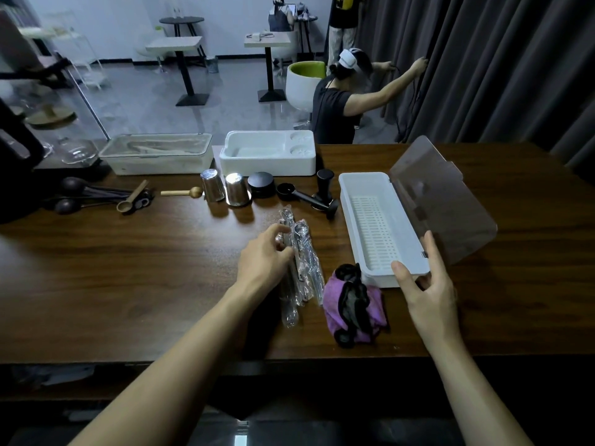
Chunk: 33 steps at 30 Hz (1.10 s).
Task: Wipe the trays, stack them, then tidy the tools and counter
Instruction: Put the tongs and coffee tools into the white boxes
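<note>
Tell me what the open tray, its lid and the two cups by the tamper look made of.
Tray: looks like white moulded plastic, matte, with a slotted insert in the bottom.
Lid: seemingly smoky translucent plastic; the counter shows dimly through it.
Cups: likely stainless steel, going by the bright reflections on their silvery sides.

Dark wood desk [128,284] in front. Beyond it glossy grey floor [145,91], pale wall [112,11]. Two square pedestal tables [175,43] [266,40], round black table [182,20] behind. White tub chair [301,86], green inside. White wire rack [82,56] far left. Grey curtain [483,59] down right side; person [331,106] in black tee reaching into it.
</note>
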Motion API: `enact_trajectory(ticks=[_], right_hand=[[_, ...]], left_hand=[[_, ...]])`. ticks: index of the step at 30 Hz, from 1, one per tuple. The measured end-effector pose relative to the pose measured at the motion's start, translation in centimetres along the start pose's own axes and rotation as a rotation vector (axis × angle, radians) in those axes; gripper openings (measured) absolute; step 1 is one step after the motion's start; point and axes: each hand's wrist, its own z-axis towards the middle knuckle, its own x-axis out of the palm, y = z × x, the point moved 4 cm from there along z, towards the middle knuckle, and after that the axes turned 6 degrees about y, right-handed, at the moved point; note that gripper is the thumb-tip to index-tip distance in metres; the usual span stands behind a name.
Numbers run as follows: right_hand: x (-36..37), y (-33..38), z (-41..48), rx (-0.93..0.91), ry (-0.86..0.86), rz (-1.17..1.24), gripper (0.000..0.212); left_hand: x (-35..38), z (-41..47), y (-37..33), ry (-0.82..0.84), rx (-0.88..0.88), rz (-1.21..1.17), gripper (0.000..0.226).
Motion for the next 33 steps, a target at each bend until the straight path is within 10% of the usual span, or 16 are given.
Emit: enact_trajectory(ticks=[7,22,33], right_hand=[[0.0,-0.2,0.1,-0.019,-0.006,-0.008,0.085],[0.1,-0.6,0.2,-0.024,-0.010,-0.001,0.081],[0.0,-0.5,0.1,-0.021,-0.011,-0.013,0.081]], left_hand=[[-0.2,0.3,1.3,-0.003,0.000,-0.214,0.021],[0.6,1.3,-1.4,-0.086,0.202,0.320,0.055],[0.0,1.6,0.3,0.129,0.014,-0.324,0.040]])
